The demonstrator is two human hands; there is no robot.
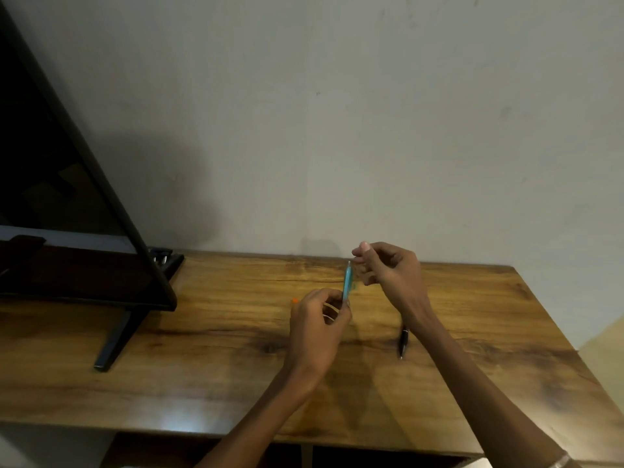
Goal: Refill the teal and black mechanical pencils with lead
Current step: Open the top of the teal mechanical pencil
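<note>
My left hand grips the teal mechanical pencil near its lower end and holds it upright above the wooden table. My right hand hovers at the pencil's top with thumb and forefinger pinched together; whatever is between them is too small to make out. The black mechanical pencil lies on the table below my right wrist, its tip pointing toward me. A small orange item shows just left of my left hand.
A dark monitor on a black stand fills the left side of the table. A plain wall rises right behind the table's far edge. The table's right edge drops off near the right of the frame.
</note>
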